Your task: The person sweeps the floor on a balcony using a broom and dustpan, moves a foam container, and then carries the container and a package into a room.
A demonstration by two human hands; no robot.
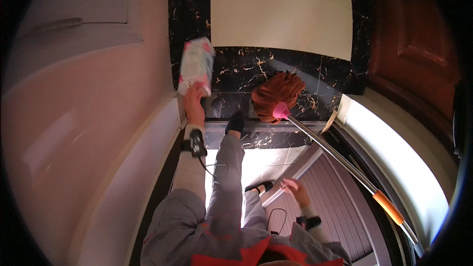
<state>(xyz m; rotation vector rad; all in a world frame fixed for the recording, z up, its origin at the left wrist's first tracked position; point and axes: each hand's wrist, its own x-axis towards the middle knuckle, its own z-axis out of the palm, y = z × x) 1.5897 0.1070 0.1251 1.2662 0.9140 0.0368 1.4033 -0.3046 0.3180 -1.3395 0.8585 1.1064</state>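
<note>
Stretched ahead past the doorway, my left hand grips the near end of a white and pink package, which looks like a soft tissue pack. The pack is slightly blurred and appears above the black marble border, close to the left wall. My right hand is lower down, beside the edge of a brown slatted door panel. It holds nothing, and its fingers are loosely bent and apart. Whether it touches the panel I cannot tell.
A mop with a reddish-brown head rests on the marble floor. Its metal handle slants to the lower right, along the door frame. A threshold track crosses by my foot. At the right stands a brown wooden door.
</note>
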